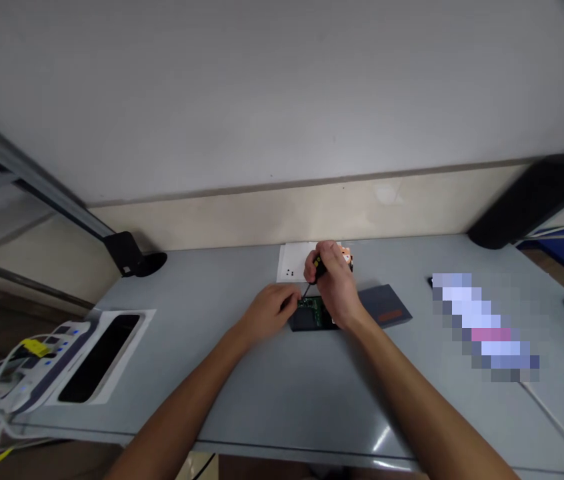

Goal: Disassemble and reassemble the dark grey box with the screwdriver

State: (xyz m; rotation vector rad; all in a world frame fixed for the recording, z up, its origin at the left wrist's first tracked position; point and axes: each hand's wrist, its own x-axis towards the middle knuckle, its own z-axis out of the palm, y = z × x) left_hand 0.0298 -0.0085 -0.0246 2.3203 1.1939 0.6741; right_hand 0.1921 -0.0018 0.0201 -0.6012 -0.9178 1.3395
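An opened phone (pixel 305 319), its green circuit board exposed, lies on the grey table between my hands. My right hand (pixel 335 280) grips a screwdriver (pixel 321 268) with a black and yellow handle, tilted so its thin shaft points down-left to the board's top edge. Close to that tip, the fingers of my left hand (pixel 273 312) are pinched together at the phone's upper left corner; what they hold, if anything, is hidden. Part of the phone lies behind my right hand. A dark grey back cover (pixel 386 308) sits just right of it.
Behind my hands lies a white sheet (pixel 289 259) with several tiny dark screws, beside a copper-coloured part (pixel 347 255). At left are a power strip (pixel 55 360) and a black phone-shaped panel (pixel 101 359) on white paper. A pixelated device (pixel 482 327) with a cable lies right.
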